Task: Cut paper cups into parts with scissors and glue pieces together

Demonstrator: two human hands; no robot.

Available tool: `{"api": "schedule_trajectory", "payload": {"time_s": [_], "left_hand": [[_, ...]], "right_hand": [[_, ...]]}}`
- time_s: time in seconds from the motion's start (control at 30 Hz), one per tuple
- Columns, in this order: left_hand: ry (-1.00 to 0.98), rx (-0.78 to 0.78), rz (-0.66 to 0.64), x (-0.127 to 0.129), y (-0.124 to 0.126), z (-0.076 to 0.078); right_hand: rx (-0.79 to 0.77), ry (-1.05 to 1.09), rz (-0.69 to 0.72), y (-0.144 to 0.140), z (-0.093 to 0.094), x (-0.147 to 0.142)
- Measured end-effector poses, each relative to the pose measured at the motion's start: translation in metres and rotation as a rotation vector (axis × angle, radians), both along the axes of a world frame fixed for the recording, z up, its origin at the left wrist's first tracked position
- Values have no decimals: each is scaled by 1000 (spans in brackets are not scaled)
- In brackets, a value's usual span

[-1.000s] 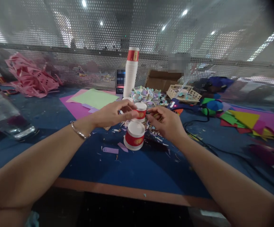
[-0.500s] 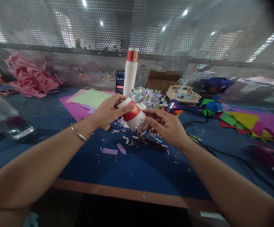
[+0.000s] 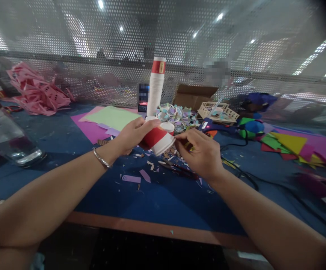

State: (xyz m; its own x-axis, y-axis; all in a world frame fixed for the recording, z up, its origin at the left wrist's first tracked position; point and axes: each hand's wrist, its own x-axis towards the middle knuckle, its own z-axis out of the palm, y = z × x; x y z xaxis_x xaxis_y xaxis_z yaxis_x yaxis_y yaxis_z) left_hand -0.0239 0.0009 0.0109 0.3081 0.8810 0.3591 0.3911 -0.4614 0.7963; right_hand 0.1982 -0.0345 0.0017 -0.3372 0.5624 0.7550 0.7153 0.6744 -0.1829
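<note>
My left hand [image 3: 132, 137] is wrapped round a red and white paper cup [image 3: 159, 140], which it holds tilted above the table. The cup's wider white end points down to the right. At that end my right hand [image 3: 201, 152] pinches, thumb and fingertips together at the cup's edge. Whether a small piece is also between those fingers, I cannot tell. Just behind the held cup shows a round white rim [image 3: 168, 127]. A tall stack of paper cups [image 3: 155, 88] stands farther back, its top cup red and upside down.
Paper scraps [image 3: 151, 165] and dark pliers-like tool [image 3: 180, 169] lie below the hands. Coloured paper sheets [image 3: 109, 118] are at left, by a clear water container [image 3: 19, 142]. A blue glue gun [image 3: 218, 126] with black cord and a pile of paper cutouts [image 3: 177, 114] lie to the right.
The cup has turned in my left hand, so its red print faces more upward and its white edge shows. My right fingers have closed in to a pinch at that edge.
</note>
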Motion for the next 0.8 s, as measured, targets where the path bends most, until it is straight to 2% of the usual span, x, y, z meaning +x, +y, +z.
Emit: {"api": "schedule_trajectory", "payload": {"time_s": [0.1, 0.17, 0.23, 0.3, 0.37, 0.43, 0.5, 0.53, 0.6, 0.7, 0.8], "left_hand": [[-202, -212, 31, -1, 2, 3], [-197, -237, 26, -9, 7, 8], [-105, -220, 92, -23, 14, 14], [117, -148, 207, -38, 22, 20], [321, -2, 299, -47, 24, 23], [469, 84, 238, -48, 21, 25], [518, 117, 98, -40, 12, 25], [490, 153, 43, -34, 6, 25], [395, 195, 16, -20, -4, 25], [229, 90, -126, -1, -11, 22], [61, 49, -129, 12, -6, 14]], "right_hand": [[-17, -23, 21, 0, 0, -1], [-21, -32, 42, 0, 1, 0], [-14, -21, 38, 0, 1, 3], [-6, 15, -3, 1, 2, 7], [8, 70, -59, 2, 3, 11], [32, 119, -90, 4, 4, 14], [63, 144, -98, 5, 4, 15], [76, 142, -103, 4, 4, 15], [96, 111, -118, 3, 3, 14], [119, 62, -131, 0, 3, 12], [110, 49, -108, 0, 3, 12]]}}
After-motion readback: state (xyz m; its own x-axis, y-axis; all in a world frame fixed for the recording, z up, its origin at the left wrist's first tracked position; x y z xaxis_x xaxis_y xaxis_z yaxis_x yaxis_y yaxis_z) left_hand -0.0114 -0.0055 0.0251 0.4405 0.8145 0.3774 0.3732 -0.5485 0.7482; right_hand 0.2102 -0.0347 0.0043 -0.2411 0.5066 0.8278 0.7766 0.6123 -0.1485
